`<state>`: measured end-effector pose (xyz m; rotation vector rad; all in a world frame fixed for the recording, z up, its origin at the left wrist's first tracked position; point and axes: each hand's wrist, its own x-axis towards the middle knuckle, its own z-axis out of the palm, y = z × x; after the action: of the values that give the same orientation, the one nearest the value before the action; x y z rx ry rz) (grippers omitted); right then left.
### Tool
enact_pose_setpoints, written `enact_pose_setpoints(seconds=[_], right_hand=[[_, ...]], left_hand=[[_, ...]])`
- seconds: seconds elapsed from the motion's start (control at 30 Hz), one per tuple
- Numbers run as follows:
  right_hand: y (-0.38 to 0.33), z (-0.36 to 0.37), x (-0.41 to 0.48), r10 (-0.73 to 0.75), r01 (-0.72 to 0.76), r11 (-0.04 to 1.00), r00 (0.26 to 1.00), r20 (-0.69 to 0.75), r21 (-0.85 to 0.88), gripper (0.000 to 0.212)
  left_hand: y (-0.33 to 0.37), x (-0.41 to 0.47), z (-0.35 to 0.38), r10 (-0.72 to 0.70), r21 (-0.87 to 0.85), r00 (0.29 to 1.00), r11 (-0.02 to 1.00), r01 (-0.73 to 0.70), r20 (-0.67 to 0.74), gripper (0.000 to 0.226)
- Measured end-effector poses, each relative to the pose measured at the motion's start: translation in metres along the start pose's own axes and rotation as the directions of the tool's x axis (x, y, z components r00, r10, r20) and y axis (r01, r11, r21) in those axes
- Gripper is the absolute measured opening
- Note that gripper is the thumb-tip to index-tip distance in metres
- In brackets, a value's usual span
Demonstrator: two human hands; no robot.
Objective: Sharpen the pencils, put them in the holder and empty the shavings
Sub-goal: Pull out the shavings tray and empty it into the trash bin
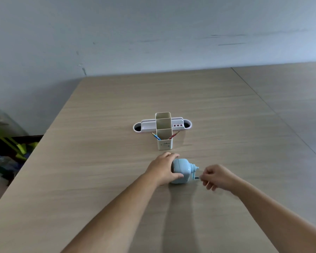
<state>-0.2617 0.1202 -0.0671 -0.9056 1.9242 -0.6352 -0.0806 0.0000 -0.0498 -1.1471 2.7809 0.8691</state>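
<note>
A light blue crank pencil sharpener [183,170] lies on the wooden table [102,161]. My left hand [163,168] wraps around its left end. My right hand [217,177] pinches the small crank handle [197,178] on its right side. Behind it stands a cream pencil holder [164,131] with tall compartments. A blue pencil [155,136] and a red pencil [174,135] stick out at its left and right sides. Whether a pencil sits in the sharpener is hidden by my left hand.
A white oval desk organiser [187,124] lies behind the holder. The table meets a grey wall at the back. Past the table's left edge are dark and yellow-green things on the floor [11,148]. A seam runs along the table at the right.
</note>
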Motion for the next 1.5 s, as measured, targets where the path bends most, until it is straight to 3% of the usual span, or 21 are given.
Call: enact_pose_setpoints(seconds=[0.1, 0.13, 0.23, 0.33, 0.57, 0.73, 0.9, 1.07, 1.23, 1.33, 1.5], right_hand=[[0.01, 0.02, -0.004, 0.053, -0.034, 0.991, 0.988, 0.147, -0.13, 0.006], [0.011, 0.026, -0.003, 0.058, -0.036, 0.988, 0.987, 0.146, -0.153, 0.011], [0.015, 0.039, 0.005, -0.02, 0.03, 0.983, 0.998, 0.054, -0.183, 0.031], [0.014, 0.048, 0.016, -0.037, 0.028, 0.986, 0.998, -0.054, -0.163, 0.03], [0.01, 0.04, 0.049, -0.035, 0.018, 0.977, 0.996, -0.077, -0.212, 0.07], [0.018, 0.038, 0.055, -0.119, 0.083, 0.956, 0.986, -0.114, -0.28, 0.052], [0.026, 0.033, 0.057, -0.221, 0.166, 0.921, 0.968, -0.122, -0.353, 0.048], [0.048, -0.005, 0.048, -0.225, 0.168, 0.915, 0.967, -0.12, -0.367, 0.069], [0.068, -0.065, 0.027, -0.223, 0.122, 0.912, 0.949, -0.224, -0.392, 0.071], [0.055, -0.084, 0.014, -0.259, 0.149, 0.928, 0.917, -0.304, -0.342, 0.072], [-0.021, -0.056, -0.008, -0.454, 0.363, 0.882, 0.827, -0.333, -0.3, 0.071]], left_hand=[[0.003, -0.003, 0.009, -0.015, 0.054, 1.0, 0.998, 0.015, 0.004, 0.072], [0.004, -0.004, 0.011, -0.018, 0.061, 1.0, 0.998, 0.019, -0.018, 0.071], [0.005, -0.002, 0.013, -0.029, 0.064, 0.995, 0.997, 0.035, -0.092, 0.066], [0.006, 0.0, 0.013, -0.019, 0.086, 0.996, 0.996, 0.026, -0.085, 0.065], [0.008, 0.002, 0.013, -0.058, 0.117, 0.994, 0.991, 0.069, -0.092, 0.066], [0.011, 0.002, 0.012, -0.084, 0.13, 0.992, 0.987, 0.096, -0.096, 0.067], [0.014, 0.0, 0.012, -0.108, 0.141, 0.988, 0.982, 0.124, -0.111, 0.067], [0.016, -0.002, 0.013, -0.143, 0.121, 0.982, 0.98, 0.157, -0.121, 0.068], [0.018, -0.007, 0.013, -0.155, 0.104, 0.983, 0.981, 0.165, -0.094, 0.07], [0.02, -0.013, 0.011, -0.132, 0.086, 0.986, 0.986, 0.142, -0.106, 0.081], [0.018, -0.041, -0.017, -0.094, -0.036, 0.97, 0.995, 0.089, -0.223, 0.09]])
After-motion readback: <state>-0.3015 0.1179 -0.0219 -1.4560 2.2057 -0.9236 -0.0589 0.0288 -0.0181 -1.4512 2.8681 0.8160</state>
